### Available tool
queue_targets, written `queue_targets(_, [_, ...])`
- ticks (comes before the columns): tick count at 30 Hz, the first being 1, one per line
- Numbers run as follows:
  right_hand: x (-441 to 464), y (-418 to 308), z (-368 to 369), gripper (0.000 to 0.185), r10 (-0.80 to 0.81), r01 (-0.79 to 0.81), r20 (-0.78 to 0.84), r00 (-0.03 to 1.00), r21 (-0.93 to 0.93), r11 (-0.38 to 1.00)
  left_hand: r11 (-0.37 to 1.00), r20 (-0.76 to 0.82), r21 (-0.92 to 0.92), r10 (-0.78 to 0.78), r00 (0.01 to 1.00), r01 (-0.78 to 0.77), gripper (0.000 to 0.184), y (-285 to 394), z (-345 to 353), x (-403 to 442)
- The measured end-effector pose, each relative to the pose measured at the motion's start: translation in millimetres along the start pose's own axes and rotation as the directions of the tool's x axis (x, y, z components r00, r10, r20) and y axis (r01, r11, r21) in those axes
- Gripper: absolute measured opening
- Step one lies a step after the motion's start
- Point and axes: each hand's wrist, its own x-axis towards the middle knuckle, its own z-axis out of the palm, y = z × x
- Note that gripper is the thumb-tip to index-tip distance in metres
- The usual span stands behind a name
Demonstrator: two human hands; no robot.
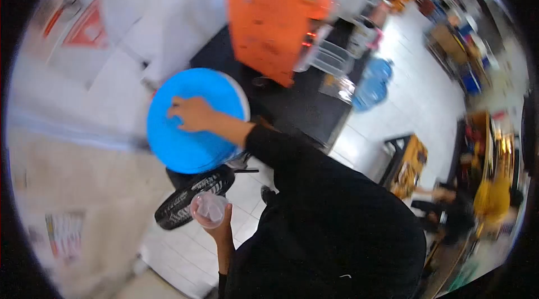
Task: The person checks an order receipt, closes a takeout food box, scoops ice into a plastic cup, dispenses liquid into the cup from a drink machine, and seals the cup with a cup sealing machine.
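Cup (209, 210) in hand, blue lid (188, 145) reached.
Your left hand (223, 228) is closed round the cup, near the lid; your right hand (192, 114), part-curled, is over the lid beside the black surface (314, 109). Can't tell if it grips.

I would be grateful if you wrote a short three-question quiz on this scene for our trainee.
1. Which of the person's hands holds the clear cup, left or right?
2. True or false: the right hand is over the large round blue thing.
3. Multiple choice: what colour is the big thing that stands out against the black tabletop?
A) green
B) orange
C) white

Key: 1. Left hand. 2. True. 3. B.
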Motion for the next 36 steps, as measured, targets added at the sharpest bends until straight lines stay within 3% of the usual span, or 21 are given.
queue_targets(2, [-16,0,9,0.055,0.066,-0.076,-0.127,0.99,-0.08,0.994,0.998,0.148,0.005,-0.063,0.987,0.063,0.091,-2,6,-5])
queue_targets(3, [-38,-6,0,0.056,0.048,-0.057,-0.11,0.993,-0.08,0.995,0.99,0.249,0.118,0.044,0.968,-0.075,0.09,-2,10,-4])
queue_targets(4, [-59,-11,-7,0.057,0.022,-0.029,-0.088,0.996,-0.074,0.997,0.986,0.313,0.13,0.059,0.948,-0.105,0.09,1,18,-5])
queue_targets(7, [-119,10,-16,0.049,-0.252,0.257,-0.16,0.954,0.011,0.966,0.962,0.468,0.151,0.131,0.874,-0.226,0.091,43,52,-4])
queue_targets(10, [-233,29,-52,0.036,-0.067,0.154,-0.31,0.949,0.267,0.951,0.975,0.485,-0.151,0.216,0.847,-0.162,0.093,78,122,-25])
queue_targets(11, [-282,35,-65,0.033,0.007,0.098,-0.313,0.95,0.318,0.943,0.952,0.503,-0.165,0.305,0.808,-0.257,0.094,89,146,-28])
queue_targets(12, [-335,39,-75,0.025,0.189,-0.108,-0.163,0.968,0.408,0.906,0.952,0.511,-0.206,0.303,0.805,-0.227,0.093,95,171,-37])
queue_targets(13, [-394,49,-80,0.026,0.288,-0.19,-0.067,0.955,0.606,0.772,0.949,0.516,-0.25,0.299,0.803,-0.192,0.093,99,199,-48])
queue_targets(15, [-530,94,-69,0.045,0.294,-0.411,0.288,0.912,0.619,0.669,0.941,0.513,-0.3,0.298,0.805,-0.157,0.091,113,258,-74])
queue_targets(16, [-584,81,-114,0.055,0.35,-0.682,0.598,0.721,0.521,0.514,0.939,0.517,-0.344,0.19,0.834,0.0,0.091,128,292,-91])
queue_targets(18, [-692,72,-140,0.06,0.439,-0.712,0.589,0.679,0.674,0.197,0.857,0.547,-0.407,-0.048,0.836,0.316,0.091,164,363,-132])
queue_targets(20, [-750,50,-206,0.061,0.566,-0.742,0.61,0.555,0.671,0.005,0.935,0.59,-0.345,0.282,0.757,-0.079,0.086,188,422,-154])
queue_targets(21, [-772,47,-237,0.062,0.619,-0.736,0.614,0.489,0.672,-0.085,0.898,0.618,-0.407,0.407,0.673,-0.168,0.086,205,454,-162])
queue_targets(22, [-801,65,-239,0.062,0.701,-0.813,0.578,0.418,0.582,0.006,0.846,0.631,-0.471,0.521,0.574,-0.25,0.086,220,483,-169])
queue_targets(24, [-854,111,-218,0.063,0.836,-0.929,0.462,0.296,0.343,0.14,0.862,0.723,-0.504,0.381,0.576,0.063,0.086,260,533,-197])
queue_targets(25, [-851,112,-235,0.053,0.926,-0.864,0.196,0.323,0.46,0.204,0.842,0.769,-0.495,0.308,0.56,0.216,0.086,273,555,-209])
queue_targets(28, [-814,145,-308,0.039,0.961,-0.474,-0.042,0.274,0.863,0.173,0.88,0.798,-0.47,0.39,0.46,0.071,0.084,278,612,-225])
queue_targets(29, [-802,160,-329,0.037,0.935,-0.422,-0.106,0.34,0.871,0.252,0.861,0.821,-0.457,0.313,0.478,0.222,0.086,277,630,-230])
queue_targets(31, [-782,200,-367,0.033,0.851,-0.307,-0.244,0.466,0.857,0.414,0.883,0.847,-0.407,0.268,0.458,0.236,0.086,266,663,-226])
queue_targets(34, [-761,275,-410,0.036,0.822,-0.364,-0.107,0.56,0.859,0.359,0.933,0.829,-0.341,0.241,0.505,0.115,0.087,240,721,-202])
queue_targets(36, [-743,314,-450,0.039,0.793,-0.364,-0.144,0.592,0.83,0.422,0.949,0.818,-0.296,0.195,0.541,0.105,0.087,236,766,-183])
